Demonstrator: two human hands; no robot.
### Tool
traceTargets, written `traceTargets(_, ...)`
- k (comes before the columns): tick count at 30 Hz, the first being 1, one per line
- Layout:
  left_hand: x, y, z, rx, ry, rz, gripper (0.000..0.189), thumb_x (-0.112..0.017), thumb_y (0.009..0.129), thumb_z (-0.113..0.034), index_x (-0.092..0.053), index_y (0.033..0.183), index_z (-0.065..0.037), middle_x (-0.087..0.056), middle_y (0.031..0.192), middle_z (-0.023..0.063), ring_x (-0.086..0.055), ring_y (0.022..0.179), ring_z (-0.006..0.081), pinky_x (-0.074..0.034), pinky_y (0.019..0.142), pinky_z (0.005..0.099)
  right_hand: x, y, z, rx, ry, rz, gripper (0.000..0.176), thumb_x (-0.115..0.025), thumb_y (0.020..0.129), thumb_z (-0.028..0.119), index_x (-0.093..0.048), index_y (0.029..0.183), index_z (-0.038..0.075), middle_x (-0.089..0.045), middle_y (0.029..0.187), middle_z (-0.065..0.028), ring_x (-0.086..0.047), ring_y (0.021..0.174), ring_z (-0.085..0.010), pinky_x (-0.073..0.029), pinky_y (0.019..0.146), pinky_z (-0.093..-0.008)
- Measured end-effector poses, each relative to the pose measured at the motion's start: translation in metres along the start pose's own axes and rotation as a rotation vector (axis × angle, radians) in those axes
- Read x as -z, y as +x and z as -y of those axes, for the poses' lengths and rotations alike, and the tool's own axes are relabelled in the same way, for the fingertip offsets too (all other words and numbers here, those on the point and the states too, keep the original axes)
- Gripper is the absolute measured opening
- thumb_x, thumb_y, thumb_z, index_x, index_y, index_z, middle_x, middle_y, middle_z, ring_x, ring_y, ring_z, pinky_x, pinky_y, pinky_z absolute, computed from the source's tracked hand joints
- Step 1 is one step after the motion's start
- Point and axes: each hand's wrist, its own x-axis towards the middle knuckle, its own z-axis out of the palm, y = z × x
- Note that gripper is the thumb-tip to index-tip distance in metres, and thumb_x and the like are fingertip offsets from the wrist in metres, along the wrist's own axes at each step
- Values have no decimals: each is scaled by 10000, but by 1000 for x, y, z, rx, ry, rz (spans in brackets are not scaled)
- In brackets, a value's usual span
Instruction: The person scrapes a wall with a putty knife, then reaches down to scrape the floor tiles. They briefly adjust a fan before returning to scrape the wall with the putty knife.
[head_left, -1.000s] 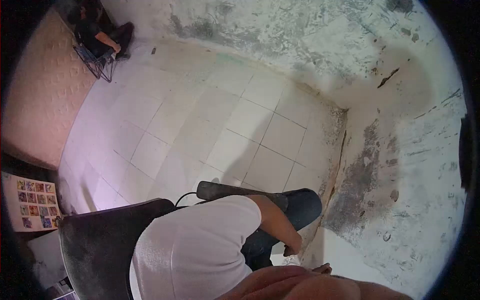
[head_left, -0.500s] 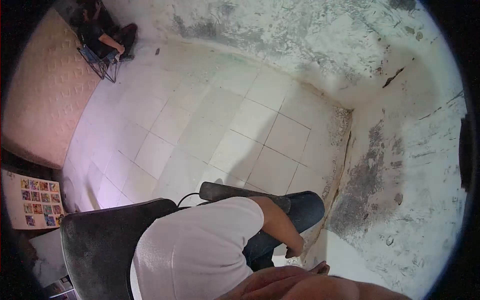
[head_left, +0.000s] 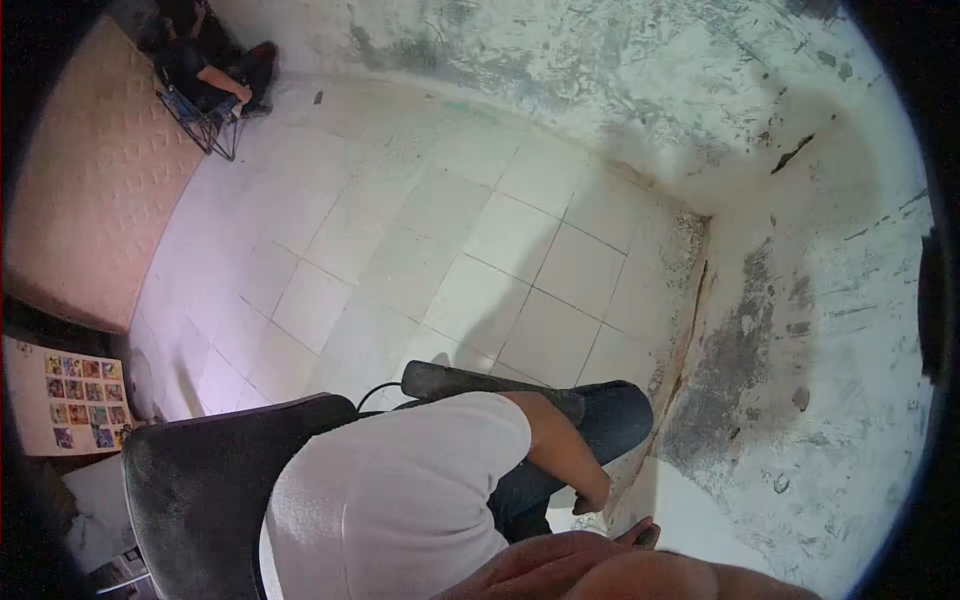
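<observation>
My left hand point(head_left: 593, 492) hangs past the white short sleeve, beside the jeans-clad knee point(head_left: 615, 425). Its fingers are bent down and pressed together; anything between them is hidden. A few fingertips, seemingly of my right hand point(head_left: 641, 534), show just below it, near the white surface point(head_left: 690, 510). The rest of that hand is covered by a large, close skin-toned shape along the bottom edge, so its grip does not show. Left of the hands are the white shirt point(head_left: 385, 480) and the black armrest point(head_left: 485, 380).
A black chair back point(head_left: 225, 480) stands behind the shirt. Stained walls point(head_left: 790, 330) meet the tiled floor point(head_left: 400, 260) at right and far side. Another person point(head_left: 210, 70) sits on a folding chair point(head_left: 205, 130) by a padded panel point(head_left: 100, 200). A sheet of colourful pictures point(head_left: 85, 395) is at left.
The view has shifted very slightly, moving the room a few pixels to the right. The fingertips at the bottom have turned a little. My left hand keeps almost the same pose.
</observation>
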Motion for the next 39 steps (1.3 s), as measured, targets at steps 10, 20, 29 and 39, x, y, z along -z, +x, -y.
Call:
traceTargets(10,3,-10,-6,1,-15,-40,291,-646,741,-264,-715,929,-53,-658,943,138,-579,792,290,-431,664,488,10,1,-8,-33,69,-8,362,-539,958,173,-453,689,-54,-402,558,-87,-344,545,-171,-324,491,-352)
traceTargets(20,1,3,0,-57,-15,-23,334,-647,717,-265,-717,964,-51,-670,1028,133,-614,892,325,-461,722,510,14,4,-5,47,-47,49,369,-517,961,177,-441,674,-42,-374,551,-114,-319,531,-209,-296,484,-388)
traceTargets(29,2,-4,-4,-3,-8,-12,359,-655,726,-278,-713,995,-48,-665,1041,139,-617,911,329,-469,749,495,6,1,-6,35,-17,-51,298,-561,930,158,-527,730,-60,-491,604,-158,-418,539,-253,-356,518,-395)
traceTargets(39,8,-21,-6,17,-84,24,383,-645,745,-267,-692,1050,-39,-650,1071,147,-610,941,325,-455,745,505,1,1,-12,3,38,-63,362,-554,936,232,-523,717,-54,-482,583,-158,-415,529,-265,-355,515,-411)
